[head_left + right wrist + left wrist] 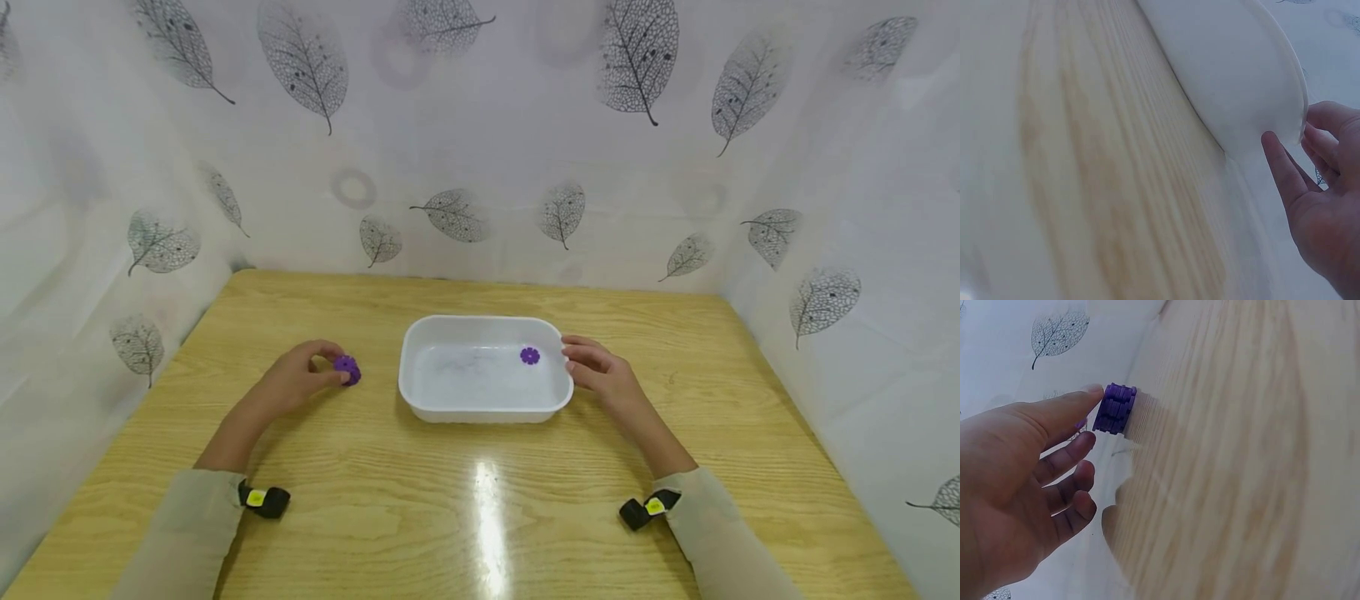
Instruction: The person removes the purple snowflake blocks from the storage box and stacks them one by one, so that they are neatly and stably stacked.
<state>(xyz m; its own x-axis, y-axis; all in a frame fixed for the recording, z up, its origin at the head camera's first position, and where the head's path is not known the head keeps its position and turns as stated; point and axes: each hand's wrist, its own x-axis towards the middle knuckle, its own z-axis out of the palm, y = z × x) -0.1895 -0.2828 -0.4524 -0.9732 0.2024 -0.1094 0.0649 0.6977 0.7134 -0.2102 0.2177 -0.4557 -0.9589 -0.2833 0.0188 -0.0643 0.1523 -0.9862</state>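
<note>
At the left, a small stack of purple flower-shaped discs stands on the table, its notched sides showing in the left wrist view. My left hand pinches at these discs with thumb and index finger, the other fingers loosely bent. A white rectangular tub sits in the middle, with one purple flower-shaped disc lying inside near its right end. My right hand holds the tub's right end. In the right wrist view, the thumb lies against the outer wall and the fingers reach the rim.
The wood-grain table runs back to a pale curtain printed with grey leaves, which also hangs along both sides. Each wrist wears a black strap, the left strap and the right strap close to the sleeve cuffs.
</note>
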